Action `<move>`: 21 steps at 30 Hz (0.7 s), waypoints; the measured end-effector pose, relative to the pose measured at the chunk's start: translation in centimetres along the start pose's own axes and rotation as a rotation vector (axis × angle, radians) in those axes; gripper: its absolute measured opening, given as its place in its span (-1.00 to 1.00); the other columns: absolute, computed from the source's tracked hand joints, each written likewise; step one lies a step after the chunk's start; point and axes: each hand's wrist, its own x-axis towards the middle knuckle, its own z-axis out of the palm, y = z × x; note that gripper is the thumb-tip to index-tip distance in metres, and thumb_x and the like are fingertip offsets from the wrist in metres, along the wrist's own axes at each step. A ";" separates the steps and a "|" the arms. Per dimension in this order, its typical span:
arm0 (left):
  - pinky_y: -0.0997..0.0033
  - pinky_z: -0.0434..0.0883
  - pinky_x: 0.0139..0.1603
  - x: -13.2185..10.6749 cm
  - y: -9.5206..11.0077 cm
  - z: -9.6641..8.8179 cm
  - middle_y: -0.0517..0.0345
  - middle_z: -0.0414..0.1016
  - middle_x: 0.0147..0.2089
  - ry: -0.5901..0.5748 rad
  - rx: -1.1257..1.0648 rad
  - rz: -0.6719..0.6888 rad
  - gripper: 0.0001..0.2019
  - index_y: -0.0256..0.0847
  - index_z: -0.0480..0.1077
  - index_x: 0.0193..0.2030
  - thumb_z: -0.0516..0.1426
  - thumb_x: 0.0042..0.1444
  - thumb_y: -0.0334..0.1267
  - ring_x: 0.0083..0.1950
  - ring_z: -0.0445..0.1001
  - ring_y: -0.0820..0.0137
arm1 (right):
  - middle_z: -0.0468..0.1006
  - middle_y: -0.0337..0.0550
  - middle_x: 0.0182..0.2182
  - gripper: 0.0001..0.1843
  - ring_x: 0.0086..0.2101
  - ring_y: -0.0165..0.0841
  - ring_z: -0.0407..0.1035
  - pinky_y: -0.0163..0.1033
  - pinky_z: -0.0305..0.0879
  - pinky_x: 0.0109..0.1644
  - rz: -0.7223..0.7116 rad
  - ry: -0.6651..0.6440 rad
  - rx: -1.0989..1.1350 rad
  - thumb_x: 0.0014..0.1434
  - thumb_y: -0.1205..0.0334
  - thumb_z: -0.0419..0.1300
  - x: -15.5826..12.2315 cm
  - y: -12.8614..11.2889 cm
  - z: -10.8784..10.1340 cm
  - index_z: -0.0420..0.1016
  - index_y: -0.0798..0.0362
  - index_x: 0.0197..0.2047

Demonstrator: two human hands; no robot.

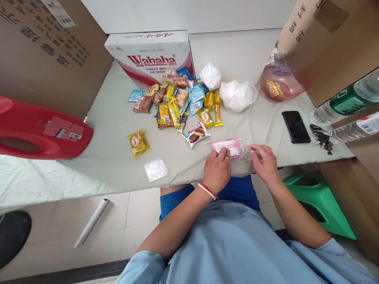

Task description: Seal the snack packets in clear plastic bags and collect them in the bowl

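A pink snack packet (228,147) lies inside a clear plastic bag (244,148) near the table's front edge. My left hand (217,170) presses on the packet's left end with curled fingers. My right hand (264,162) pinches the bag's open right end. Just behind lies a chocolate pie packet (196,134). A heap of mixed snack packets (179,103) sits further back. A lone yellow packet (137,142) lies to the left, and a small empty clear bag (156,169) rests at the front edge.
A Wahaha carton (152,55) stands behind the heap. Crumpled clear bags (236,94), a pink bowl (283,83), a black phone (295,126), scissors (321,138) and bottles (346,98) are on the right. A red container (35,130) lies left; a green stool (321,201) stands below.
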 end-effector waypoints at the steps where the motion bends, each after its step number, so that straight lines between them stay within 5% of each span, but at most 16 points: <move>1: 0.01 0.45 0.06 -0.2 0.1 0.1 -0.11 0.41 0.39 -0.007 0.031 -0.001 -0.52 -0.26 0.37 0.35 0.05 0.30 -0.39 0.13 0.43 0.04 | 0.57 0.14 0.00 -0.56 -0.01 -0.04 0.45 0.06 0.47 -0.01 0.134 0.072 -0.053 0.41 -0.01 0.06 0.2 0.4 -0.2 0.52 0.02 0.19; 4: -0.08 0.37 0.18 -0.3 0.1 0.6 -0.11 0.43 0.38 0.044 0.066 0.001 -0.52 -0.21 0.36 0.36 0.03 0.32 -0.40 0.30 0.37 -0.03 | 0.56 0.25 0.02 -0.24 -0.12 -0.04 0.50 0.01 0.44 -0.06 0.362 0.055 -0.154 0.37 -0.23 0.04 1.5 0.9 0.1 0.32 0.20 0.36; 6: -0.13 0.24 0.34 -0.2 0.0 0.9 -0.09 0.44 0.37 0.086 0.056 0.027 -0.52 -0.17 0.36 0.35 0.02 0.32 -0.43 0.44 0.26 -0.02 | 0.61 0.15 -0.10 -0.22 -0.18 -0.06 0.51 -0.05 0.40 -0.10 0.403 -0.038 -0.196 0.35 -0.29 0.05 2.5 0.8 0.6 0.33 0.18 0.33; 9: -0.10 0.21 0.37 -0.2 -0.3 1.2 -0.09 0.43 0.39 0.084 0.053 0.059 -0.50 -0.14 0.34 0.37 0.00 0.33 -0.45 0.48 0.24 0.07 | 0.59 -0.07 -0.33 -0.45 -0.30 -0.15 0.46 -0.17 0.32 -0.23 0.387 -0.162 -0.198 0.27 -0.26 0.17 3.7 0.5 1.4 0.53 0.06 0.01; 12: -0.05 0.29 0.27 -0.2 -0.6 1.1 -0.10 0.41 0.41 0.060 0.066 0.060 -0.52 -0.15 0.32 0.38 -0.02 0.35 -0.42 0.48 0.25 0.11 | 0.50 -0.16 -0.38 -0.66 -0.35 -0.24 0.40 -0.19 0.33 -0.21 0.283 -0.131 -0.093 0.26 -0.10 0.18 4.6 0.7 1.4 0.54 0.01 -0.26; 16: -0.02 0.31 0.23 -0.3 -0.8 0.9 -0.08 0.40 0.42 0.054 0.071 0.057 -0.54 -0.12 0.33 0.37 -0.02 0.38 -0.40 0.48 0.25 0.13 | 0.51 -0.06 -0.23 -0.77 -0.23 -0.20 0.43 -0.15 0.35 -0.12 0.163 -0.043 -0.105 0.24 0.03 0.20 5.8 0.0 0.3 0.57 -0.01 -0.25; 21: -0.08 0.28 0.29 -0.4 -0.6 1.2 -0.08 0.43 0.39 0.076 0.063 0.061 -0.56 -0.11 0.35 0.36 -0.03 0.41 -0.39 0.47 0.26 0.11 | 0.58 -0.08 -0.31 -0.81 -0.30 -0.20 0.41 -0.20 0.19 -0.26 0.094 -0.233 -0.339 0.35 0.17 0.11 7.0 -4.1 0.8 0.52 -0.01 -0.23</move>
